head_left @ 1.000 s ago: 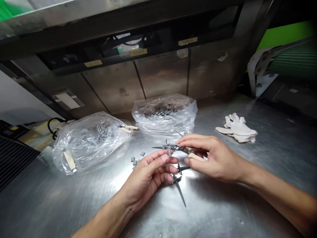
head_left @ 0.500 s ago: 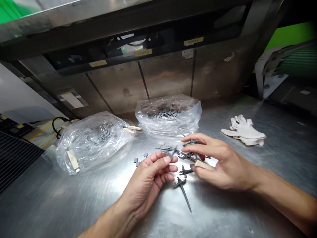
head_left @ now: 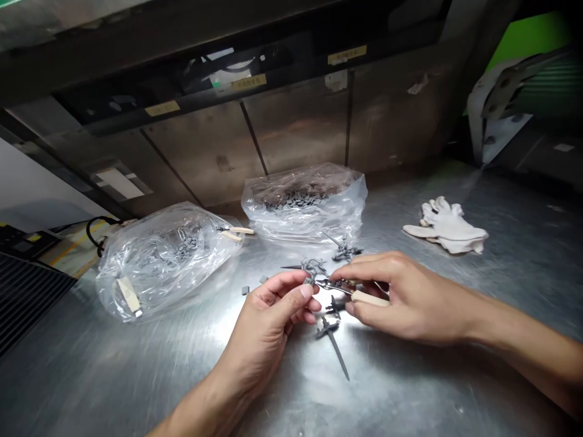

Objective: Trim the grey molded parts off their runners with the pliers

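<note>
My left hand pinches a small grey plastic piece between thumb and forefinger. My right hand is closed around pliers with cream handles, which look like side cutters. Their metal jaws are right at the grey piece, and I cannot tell whether they touch it. Below the hands, a grey sprue with a long pointed stem lies on the metal table, and a darker sprue is just above it. More grey sprues lie behind my left fingertips, and another sprue lies beyond my right hand.
A clear plastic bag of small grey pieces stands at the back. Another clear bag lies at left, with a second cream-handled tool at its edge. Loose grey squares lie nearby. White gloves rest at right.
The pliers' jaws have come left to the grey piece in my left hand. My right fingers have drawn in closer around the handles. The camera view has shifted slightly.
</note>
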The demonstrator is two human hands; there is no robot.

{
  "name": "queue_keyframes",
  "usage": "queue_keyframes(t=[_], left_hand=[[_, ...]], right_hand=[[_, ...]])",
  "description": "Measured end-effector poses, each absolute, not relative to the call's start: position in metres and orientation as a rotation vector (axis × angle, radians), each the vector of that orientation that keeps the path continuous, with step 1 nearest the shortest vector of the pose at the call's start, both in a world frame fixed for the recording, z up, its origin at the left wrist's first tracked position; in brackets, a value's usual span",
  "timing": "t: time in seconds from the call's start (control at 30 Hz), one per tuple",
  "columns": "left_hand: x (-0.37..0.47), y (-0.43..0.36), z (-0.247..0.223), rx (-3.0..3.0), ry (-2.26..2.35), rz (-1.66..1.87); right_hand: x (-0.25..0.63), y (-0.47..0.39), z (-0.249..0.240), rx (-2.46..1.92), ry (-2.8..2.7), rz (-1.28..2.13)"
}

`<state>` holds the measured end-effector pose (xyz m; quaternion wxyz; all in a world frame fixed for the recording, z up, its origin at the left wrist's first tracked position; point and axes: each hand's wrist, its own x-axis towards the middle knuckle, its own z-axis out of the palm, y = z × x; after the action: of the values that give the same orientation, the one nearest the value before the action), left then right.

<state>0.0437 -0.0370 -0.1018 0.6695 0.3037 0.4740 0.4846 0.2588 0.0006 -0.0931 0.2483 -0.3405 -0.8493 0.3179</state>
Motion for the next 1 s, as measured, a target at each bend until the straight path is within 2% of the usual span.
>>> queue_keyframes(t=[1.0], left_hand=[[0.0424,-0.0365,-0.1087,0.773,1.173,1.035]], right_hand=[[0.261,0.0013,-0.0955,-0.903,-2.413,0.716]])
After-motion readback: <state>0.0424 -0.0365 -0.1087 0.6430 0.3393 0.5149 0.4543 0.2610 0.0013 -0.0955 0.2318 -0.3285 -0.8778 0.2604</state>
